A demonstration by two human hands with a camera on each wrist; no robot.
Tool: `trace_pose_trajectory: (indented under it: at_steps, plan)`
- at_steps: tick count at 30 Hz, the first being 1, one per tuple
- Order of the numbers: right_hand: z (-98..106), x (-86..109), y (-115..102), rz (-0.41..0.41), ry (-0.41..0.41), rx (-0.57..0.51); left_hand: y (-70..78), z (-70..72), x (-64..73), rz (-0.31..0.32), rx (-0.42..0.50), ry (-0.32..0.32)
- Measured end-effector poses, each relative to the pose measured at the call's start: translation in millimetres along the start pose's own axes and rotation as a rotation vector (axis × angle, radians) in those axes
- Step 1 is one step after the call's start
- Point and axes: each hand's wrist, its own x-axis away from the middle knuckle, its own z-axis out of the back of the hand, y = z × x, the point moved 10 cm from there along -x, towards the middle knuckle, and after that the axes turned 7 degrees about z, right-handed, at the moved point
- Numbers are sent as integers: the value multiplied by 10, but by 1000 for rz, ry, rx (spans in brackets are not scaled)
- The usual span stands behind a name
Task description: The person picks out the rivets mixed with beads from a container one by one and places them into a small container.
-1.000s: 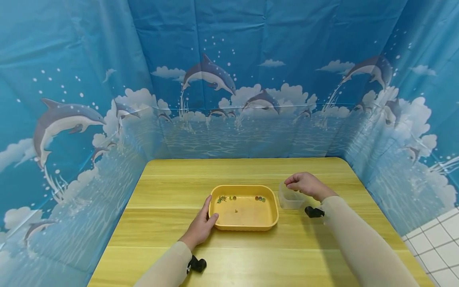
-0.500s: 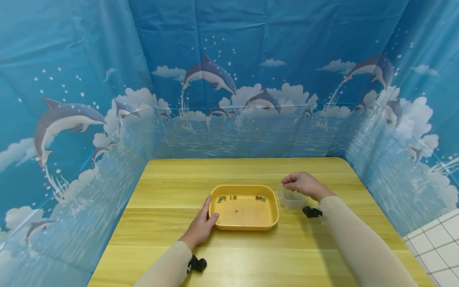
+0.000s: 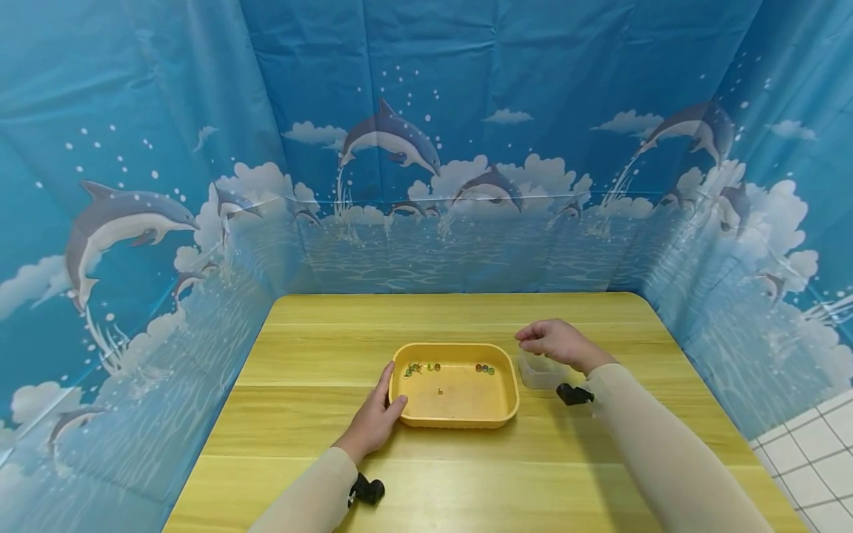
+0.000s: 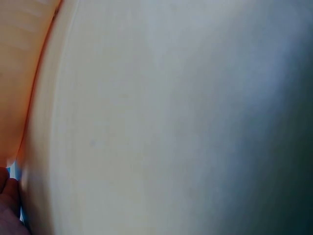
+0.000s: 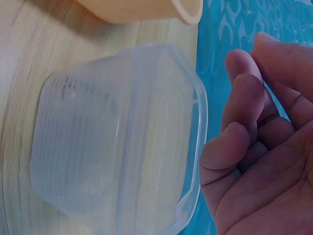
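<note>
My left hand (image 3: 373, 417) grips the left side of a yellow plastic tray (image 3: 460, 423), its thumb at the rim. Inside the tray lie several small coloured glass-like beads (image 3: 484, 369) at the back right, more beads (image 3: 433, 367) at the back left, and a tiny piece (image 3: 440, 391) near the middle. My right hand (image 3: 554, 344) is raised above a clear plastic box (image 3: 541, 377), fingers loosely curled, with nothing visible between them. In the right wrist view, a small clear thing (image 5: 68, 92) shows at the bottom corner of the box (image 5: 122, 132).
Everything stands on a yellow wood-grain table (image 3: 426, 474). A blue dolphin-print curtain (image 3: 426, 244) encloses its back and sides. White floor tiles (image 3: 809, 451) show at the lower right.
My right hand has moved slightly left over the clear box, toward the tray. The left hand, tray, beads and box keep their places.
</note>
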Motion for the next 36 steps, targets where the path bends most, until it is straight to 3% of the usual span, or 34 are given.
trace_pose_trajectory:
  at_steps: [36]
  plan:
    - [-433, -216, -503, 135, -76, 22, 16, 29, 29, 30, -35, 25]
